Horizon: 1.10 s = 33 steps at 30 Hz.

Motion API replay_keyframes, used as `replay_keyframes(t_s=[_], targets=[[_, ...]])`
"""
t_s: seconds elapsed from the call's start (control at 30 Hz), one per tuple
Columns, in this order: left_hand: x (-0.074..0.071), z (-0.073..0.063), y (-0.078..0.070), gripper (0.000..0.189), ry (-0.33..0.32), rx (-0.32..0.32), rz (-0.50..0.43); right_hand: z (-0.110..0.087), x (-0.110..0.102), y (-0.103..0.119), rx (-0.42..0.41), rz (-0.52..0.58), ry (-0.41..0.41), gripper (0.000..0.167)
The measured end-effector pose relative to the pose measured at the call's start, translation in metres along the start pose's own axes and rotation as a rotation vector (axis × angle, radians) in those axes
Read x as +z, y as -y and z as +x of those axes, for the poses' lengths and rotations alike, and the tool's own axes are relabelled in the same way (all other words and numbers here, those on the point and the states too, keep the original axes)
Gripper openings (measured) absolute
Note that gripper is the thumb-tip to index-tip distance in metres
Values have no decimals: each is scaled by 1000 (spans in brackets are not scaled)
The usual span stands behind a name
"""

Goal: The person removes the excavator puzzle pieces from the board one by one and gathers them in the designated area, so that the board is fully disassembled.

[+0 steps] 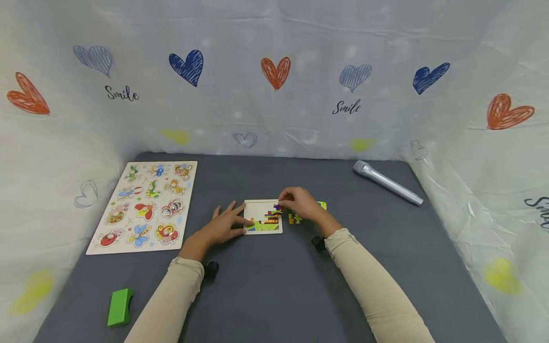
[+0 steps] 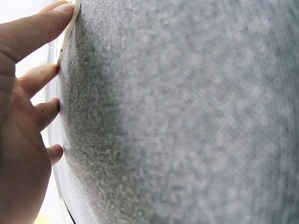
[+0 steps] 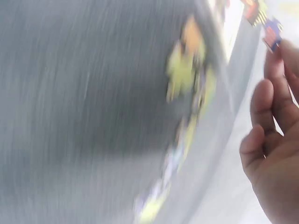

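Note:
A small pale puzzle tray (image 1: 259, 208) lies mid-table, with joined colourful pieces along its bottom and right side. My left hand (image 1: 223, 226) has its fingers spread at the tray's left edge. Thumb and one finger of that hand (image 2: 23, 121) touch the tray's rim in the left wrist view. Above the tray's right edge, my right hand (image 1: 303, 202) pinches a puzzle piece (image 3: 272, 33), dark blue and red, between thumb and index finger. Whether it joins the bright piece beside it is unclear. Loose puzzle pieces (image 1: 294, 218) lie right of the tray, partly hidden by the right hand.
A large board of insect pictures (image 1: 146, 197) lies at the left on the grey table (image 1: 266, 290). Nearer the front left is a green block (image 1: 119, 307) with a curved notch. A silver microphone-shaped object (image 1: 388, 183) lies back right. White heart-printed sheeting (image 1: 309, 28) encloses the back and sides.

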State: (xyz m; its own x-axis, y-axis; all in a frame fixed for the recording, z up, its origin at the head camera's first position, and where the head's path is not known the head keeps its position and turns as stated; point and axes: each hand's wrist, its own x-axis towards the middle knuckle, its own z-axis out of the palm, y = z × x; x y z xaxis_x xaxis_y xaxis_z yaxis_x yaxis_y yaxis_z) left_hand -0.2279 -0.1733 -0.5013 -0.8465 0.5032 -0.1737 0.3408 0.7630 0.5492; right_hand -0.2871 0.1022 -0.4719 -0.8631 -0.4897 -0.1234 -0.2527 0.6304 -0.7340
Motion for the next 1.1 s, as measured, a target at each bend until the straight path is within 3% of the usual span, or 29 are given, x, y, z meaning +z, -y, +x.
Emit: replay_keyframes(t_s=[0.17, 0.33, 0.8, 0.97, 1.1], targets=[[-4, -11, 8, 33, -23, -20, 2, 0, -25, -17, 28, -45, 54, 14], [-6, -17, 14, 33, -29, -37, 7, -9, -37, -30, 74, -66, 71, 12], [-3, -15, 15, 34, -28, -21, 0, -16, -36, -48, 52, -89, 76, 14], [0, -9, 13, 33, -27, -3, 2, -21, -37, -44, 49, -101, 46, 18], [3, -1, 7, 33, -9, 10, -7, -23, -26, -31, 37, -162, 52, 20]])
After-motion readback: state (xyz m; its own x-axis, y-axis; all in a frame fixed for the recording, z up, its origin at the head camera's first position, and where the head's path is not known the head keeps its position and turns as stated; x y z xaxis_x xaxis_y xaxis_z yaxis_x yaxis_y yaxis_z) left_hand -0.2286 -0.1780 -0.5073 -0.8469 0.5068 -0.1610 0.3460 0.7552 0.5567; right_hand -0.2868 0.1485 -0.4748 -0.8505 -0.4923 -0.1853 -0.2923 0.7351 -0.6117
